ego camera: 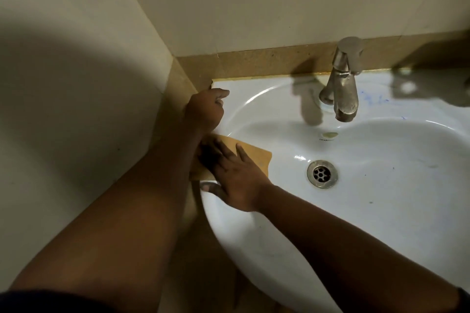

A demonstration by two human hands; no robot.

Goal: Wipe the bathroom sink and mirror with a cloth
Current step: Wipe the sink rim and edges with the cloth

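A white oval sink [381, 211] fills the right half of the head view, with a metal drain [322, 173] in its bowl. An orange-yellow cloth [256, 155] lies flat on the sink's left rim. My right hand [236, 180] presses on the cloth with spread, straight fingers. My left hand [206, 109] rests on the sink's back left corner with its fingers curled; I see nothing held in it. My left forearm crosses over part of the cloth. No mirror is in view.
A steel tap [343, 84] stands at the back of the sink. A tan stone counter and backsplash [254, 61] surround the basin. Pale walls [76, 84] meet in a corner right beside my left hand.
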